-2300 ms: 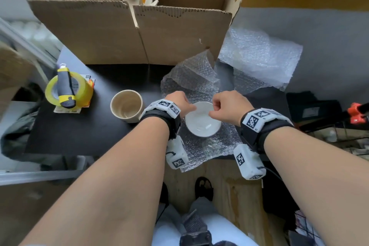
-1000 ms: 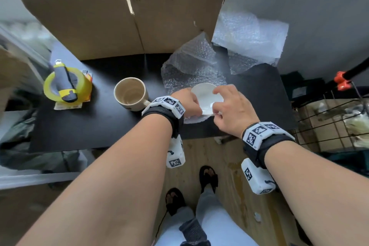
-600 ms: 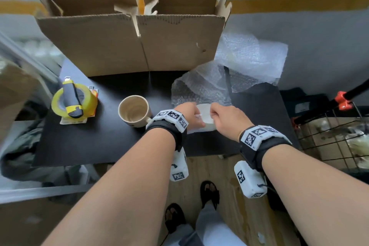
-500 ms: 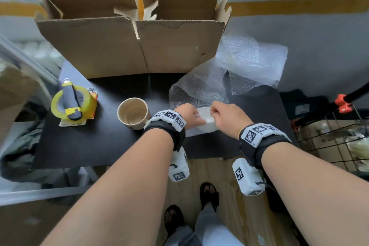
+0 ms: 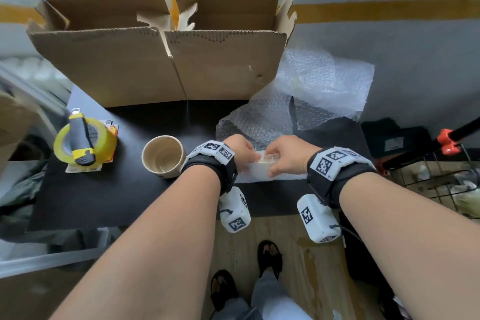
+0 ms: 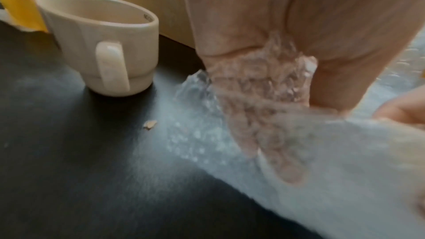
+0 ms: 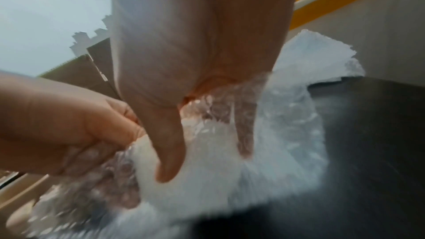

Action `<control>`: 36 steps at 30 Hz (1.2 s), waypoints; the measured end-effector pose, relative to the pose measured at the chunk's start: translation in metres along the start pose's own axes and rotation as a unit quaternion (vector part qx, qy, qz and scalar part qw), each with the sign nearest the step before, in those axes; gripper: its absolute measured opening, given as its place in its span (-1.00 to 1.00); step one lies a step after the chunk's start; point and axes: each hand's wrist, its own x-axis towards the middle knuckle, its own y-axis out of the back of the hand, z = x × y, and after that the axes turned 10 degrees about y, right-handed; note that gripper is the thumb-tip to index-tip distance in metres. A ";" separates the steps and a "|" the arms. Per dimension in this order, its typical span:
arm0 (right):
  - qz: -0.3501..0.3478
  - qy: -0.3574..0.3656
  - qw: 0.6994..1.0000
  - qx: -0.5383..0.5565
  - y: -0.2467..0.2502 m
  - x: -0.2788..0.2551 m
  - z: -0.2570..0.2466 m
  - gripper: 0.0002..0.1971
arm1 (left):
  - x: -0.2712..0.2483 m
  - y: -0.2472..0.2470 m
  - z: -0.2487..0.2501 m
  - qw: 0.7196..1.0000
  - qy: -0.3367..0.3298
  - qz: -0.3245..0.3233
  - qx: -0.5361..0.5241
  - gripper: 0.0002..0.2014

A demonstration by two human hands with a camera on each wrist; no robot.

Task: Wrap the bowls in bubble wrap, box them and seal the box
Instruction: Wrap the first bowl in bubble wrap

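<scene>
A white bowl (image 5: 265, 162) sits near the front edge of the black table (image 5: 104, 189), on a sheet of bubble wrap (image 5: 254, 125). The sheet's near edge is folded up over the bowl. My left hand (image 5: 250, 157) grips the wrap at the bowl's left side; in the left wrist view its fingers (image 6: 264, 115) show through the wrap. My right hand (image 5: 272, 161) pinches the bowl (image 7: 207, 161), with its thumb (image 7: 170, 152) on the white surface and fingers behind the wrap (image 7: 287, 115). Both hands hide most of the bowl.
An open cardboard box (image 5: 166, 67) stands at the back of the table. More bubble wrap (image 5: 324, 80) lies crumpled at its right. A beige mug (image 5: 163, 157) stands just left of my left wrist. Further left, a utility knife lies on a yellow tape roll (image 5: 83, 143).
The bowl lay open on the wrap with my hands at its rim. Both hands have since pulled the near edge of the wrap up over it and closed in together.
</scene>
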 end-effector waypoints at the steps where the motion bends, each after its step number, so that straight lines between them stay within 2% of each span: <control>1: -0.013 -0.004 1.000 0.014 0.005 0.002 0.000 -0.69 | 0.000 0.002 0.001 1.000 -0.005 0.007 -0.005 -0.94; 4: -0.041 -0.013 0.998 0.039 0.017 0.008 0.003 -0.76 | 0.002 0.008 0.003 0.999 -0.009 0.040 -0.002 -0.96; 7: -0.052 -0.028 0.991 0.117 0.025 0.013 0.006 -0.70 | 0.005 0.015 0.004 0.998 -0.018 0.057 -0.013 -0.91; 11: -0.050 -0.044 0.977 0.203 0.036 0.016 0.016 -0.73 | 0.004 0.024 0.012 0.993 -0.061 0.098 -0.019 -0.71; 16: -0.056 -0.068 0.972 0.216 0.042 0.021 0.023 -0.80 | -0.003 0.027 0.038 0.992 -0.072 0.027 0.102 -0.81; 19: -0.054 -0.076 0.972 0.217 0.042 0.024 0.026 -0.79 | 0.005 0.028 0.037 0.984 -0.080 0.008 0.157 -0.72; 21: -0.050 -0.073 0.977 0.196 0.041 0.023 0.029 -0.76 | 0.009 0.026 0.031 0.984 -0.080 0.000 0.158 -0.74; 23: -0.006 -0.087 0.974 0.208 0.037 0.021 0.036 -0.72 | 0.011 0.022 0.026 0.987 -0.072 -0.028 0.141 -0.70; 26: 0.137 -0.181 0.936 0.268 0.037 0.015 0.052 -0.67 | 0.010 0.019 0.025 0.987 -0.057 -0.060 0.140 -0.65; 27: 0.168 -0.216 0.933 0.235 0.038 0.012 0.058 -0.67 | 0.009 0.019 0.025 0.986 -0.053 -0.066 0.141 -0.66; 29: 0.184 -0.265 0.929 0.180 0.038 0.005 0.065 -0.64 | 0.006 0.020 0.025 0.985 -0.049 -0.080 0.146 -0.78; 31: 0.179 -0.259 0.923 0.219 0.031 0.005 0.066 -0.54 | 0.004 0.021 0.023 0.982 -0.038 -0.102 0.155 -0.88; 33: 0.175 -0.217 0.923 0.264 0.024 0.009 0.062 -0.46 | 0.001 0.023 0.021 0.978 -0.026 -0.121 0.169 -0.91; 34: 0.171 -0.199 0.930 0.257 0.021 0.012 0.059 -0.47 | 0.000 0.022 0.020 0.976 -0.023 -0.129 0.176 -0.90; 36: 0.160 -0.188 0.947 0.207 0.018 0.020 0.054 -0.63 | -0.002 0.021 0.019 0.972 -0.020 -0.139 0.189 -0.84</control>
